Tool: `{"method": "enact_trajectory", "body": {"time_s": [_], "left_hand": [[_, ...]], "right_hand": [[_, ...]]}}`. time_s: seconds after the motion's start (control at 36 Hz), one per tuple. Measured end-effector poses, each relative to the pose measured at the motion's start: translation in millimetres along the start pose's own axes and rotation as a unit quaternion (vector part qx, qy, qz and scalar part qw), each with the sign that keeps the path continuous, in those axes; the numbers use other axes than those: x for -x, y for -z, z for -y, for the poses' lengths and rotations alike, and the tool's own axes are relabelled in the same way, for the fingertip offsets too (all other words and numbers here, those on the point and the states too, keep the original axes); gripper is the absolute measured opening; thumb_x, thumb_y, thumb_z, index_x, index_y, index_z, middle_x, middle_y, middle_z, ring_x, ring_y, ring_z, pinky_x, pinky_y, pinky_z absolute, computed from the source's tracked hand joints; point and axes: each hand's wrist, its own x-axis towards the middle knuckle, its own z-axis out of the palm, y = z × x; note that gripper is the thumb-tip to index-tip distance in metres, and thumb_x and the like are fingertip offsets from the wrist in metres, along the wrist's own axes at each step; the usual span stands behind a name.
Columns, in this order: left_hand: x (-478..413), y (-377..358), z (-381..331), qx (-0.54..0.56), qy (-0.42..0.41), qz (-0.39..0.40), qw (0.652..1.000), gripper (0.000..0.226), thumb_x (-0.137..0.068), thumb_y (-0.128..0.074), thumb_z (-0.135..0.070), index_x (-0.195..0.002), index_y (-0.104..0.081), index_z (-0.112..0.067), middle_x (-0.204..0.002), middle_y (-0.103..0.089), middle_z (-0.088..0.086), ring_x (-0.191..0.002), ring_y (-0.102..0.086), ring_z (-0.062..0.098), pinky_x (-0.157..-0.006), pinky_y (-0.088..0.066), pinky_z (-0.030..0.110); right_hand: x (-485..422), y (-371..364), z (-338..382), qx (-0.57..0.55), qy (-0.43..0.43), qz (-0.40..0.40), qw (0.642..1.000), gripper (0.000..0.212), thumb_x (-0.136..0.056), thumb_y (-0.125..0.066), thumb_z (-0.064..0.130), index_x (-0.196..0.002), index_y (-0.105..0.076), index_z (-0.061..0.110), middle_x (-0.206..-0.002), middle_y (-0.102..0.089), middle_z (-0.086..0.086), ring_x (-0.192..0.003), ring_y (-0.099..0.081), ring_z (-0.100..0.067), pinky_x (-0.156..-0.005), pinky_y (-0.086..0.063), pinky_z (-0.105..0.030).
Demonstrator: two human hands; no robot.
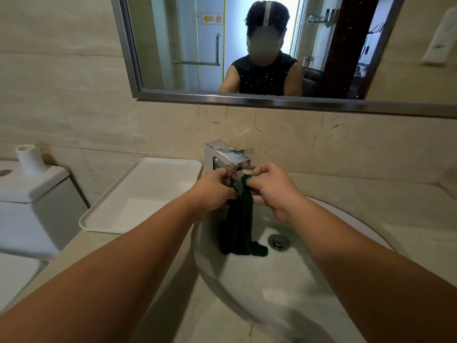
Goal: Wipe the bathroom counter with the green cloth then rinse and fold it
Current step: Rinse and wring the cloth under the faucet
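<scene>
The dark green cloth (241, 226) hangs wet under the chrome tap (226, 155), its lower end bunched on the floor of the white sink (284, 280). My left hand (212, 191) grips the cloth's top from the left. My right hand (274, 189) pinches the same top edge from the right. Both hands sit just below the spout, where water runs over the cloth. The beige stone counter (395, 219) surrounds the sink.
A white tray (138, 196) lies on the counter left of the tap. A toilet cistern (32, 186) with a white paper roll stands at the far left. The drain plug (280, 241) sits beside the cloth. A mirror (247, 45) hangs on the wall above.
</scene>
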Motion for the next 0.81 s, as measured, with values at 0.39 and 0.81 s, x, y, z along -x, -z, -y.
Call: {"method": "enact_trajectory", "body": {"time_s": [0.39,0.81], "left_hand": [[-12.6,8.8,16.6,-0.091,-0.037,-0.032,0.995,0.010,-0.094,-0.077,-0.012,-0.103,-0.075,-0.017,-0.090,-0.075,0.005,-0.083,-0.070,0.021,-0.077,-0.058,0.035],[-16.9,12.0,20.6,0.102,-0.023,0.095,0.990,0.028,-0.096,-0.060,0.008,-0.086,-0.071,-0.016,-0.095,-0.070,0.016,-0.091,-0.069,0.029,-0.084,-0.056,0.041]], "right_hand": [[2.1,9.0,13.8,0.139,0.009,0.151,0.979,0.022,-0.099,-0.056,-0.001,-0.111,-0.075,0.001,-0.096,-0.069,-0.020,-0.085,-0.069,-0.026,-0.078,-0.061,-0.034],[-20.6,31.6,-2.1,0.246,-0.022,0.233,0.941,0.058,-0.096,-0.072,0.017,-0.149,-0.052,0.029,-0.136,-0.065,0.001,-0.129,-0.057,-0.018,-0.115,-0.041,-0.042]]}}
